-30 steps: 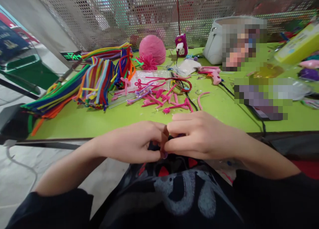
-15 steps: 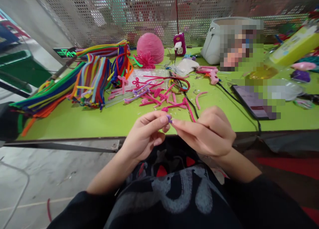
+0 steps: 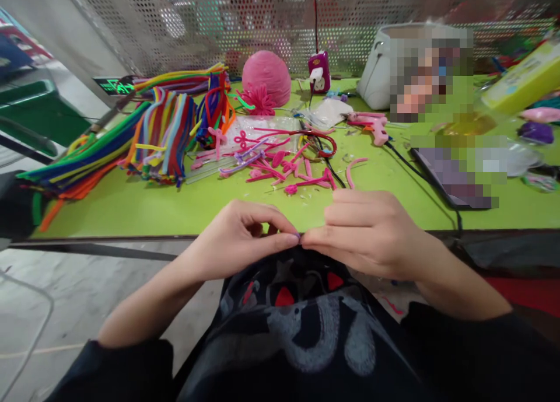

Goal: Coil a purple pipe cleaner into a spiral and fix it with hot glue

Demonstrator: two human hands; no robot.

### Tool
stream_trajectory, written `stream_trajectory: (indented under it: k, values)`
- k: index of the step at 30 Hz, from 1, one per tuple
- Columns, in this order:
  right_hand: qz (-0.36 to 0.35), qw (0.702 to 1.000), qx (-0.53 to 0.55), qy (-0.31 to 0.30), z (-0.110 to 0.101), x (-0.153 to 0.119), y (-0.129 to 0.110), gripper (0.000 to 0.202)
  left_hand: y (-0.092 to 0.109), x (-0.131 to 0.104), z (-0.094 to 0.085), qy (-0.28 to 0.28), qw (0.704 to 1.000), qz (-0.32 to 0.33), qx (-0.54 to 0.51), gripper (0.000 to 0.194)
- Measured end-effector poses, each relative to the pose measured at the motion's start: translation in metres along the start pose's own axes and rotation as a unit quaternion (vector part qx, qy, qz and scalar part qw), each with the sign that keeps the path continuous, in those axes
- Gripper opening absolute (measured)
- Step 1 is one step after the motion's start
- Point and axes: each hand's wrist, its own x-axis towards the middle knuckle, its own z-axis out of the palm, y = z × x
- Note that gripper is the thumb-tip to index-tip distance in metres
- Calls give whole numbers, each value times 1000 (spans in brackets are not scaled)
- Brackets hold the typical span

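Bench point(image 3: 144, 209) looks smooth and kinda glossy, pipe cleaners point(image 3: 164, 130) are all fuzzy and matt, glue gun point(image 3: 378, 132) looks like smooth plastic, holey back panel point(image 3: 192, 28) seems metal tbh.

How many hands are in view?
2: the left hand and the right hand, together at a purple piece by the near edge of the table.

Purple piece point(image 3: 300, 236); lime-green table point(image 3: 131, 214)

Can see only a speck of the purple piece point(image 3: 299, 236), hidden between left hand point(image 3: 238, 238) and right hand point(image 3: 371, 233). Cannot read the blurred phone point(image 3: 446, 177) at right. Cannot follow yellow container point(image 3: 520, 78) beyond right edge.
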Motion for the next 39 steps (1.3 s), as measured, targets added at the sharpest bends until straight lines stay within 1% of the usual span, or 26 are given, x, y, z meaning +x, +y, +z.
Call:
stream_trajectory:
  k: [2,4,5,6,7,9,10,12,14,16,18,21,26,30,33,34,36,39]
  values:
    - [-15,999,13,-38,-6,6,4,25,8,4,-8,-41,997,24,59,6]
    - [-9,998,35,-45,-9,11,7,19,12,7,-14,-66,995,30,66,9]
    - [4,998,49,-32,-9,12,8,15,12,8,-16,-66,997,24,43,8]
    - [24,998,61,-8,-8,13,8,11,10,8,-17,-61,998,19,2,5]
    - [49,996,70,22,-6,13,8,7,7,8,-16,-51,997,16,-51,6]
    - [100,988,78,89,0,11,6,4,-4,6,-8,-17,984,24,-176,20]
    - [115,982,79,124,4,11,4,4,-10,6,-1,3,972,32,-234,23]
    - [124,974,75,176,13,9,1,6,-21,6,16,42,942,35,-331,17]
    - [115,968,67,212,21,8,-2,8,-26,8,33,78,916,26,-392,19]
    - [115,966,55,225,28,7,-3,12,-26,12,46,117,901,10,-419,25]
    - [118,966,38,229,31,6,-4,15,-22,15,53,148,894,6,-422,28]
    - [108,969,0,224,32,4,-4,12,-17,16,55,177,896,23,-407,27]
    - [90,972,-58,207,31,1,-4,10,-16,16,57,206,906,29,-368,27]
    - [58,971,-99,211,33,1,-6,14,-15,18,64,233,899,20,-370,36]
    - [49,972,-88,214,33,1,-8,13,-16,19,66,233,895,19,-379,38]
    - [50,973,-76,212,33,1,-8,12,-17,18,65,228,899,28,-372,36]
    - [57,977,-45,202,30,0,-7,10,-20,16,59,213,916,67,-332,27]
    - [78,983,-2,164,25,-1,-3,5,-21,10,42,173,954,124,-212,12]
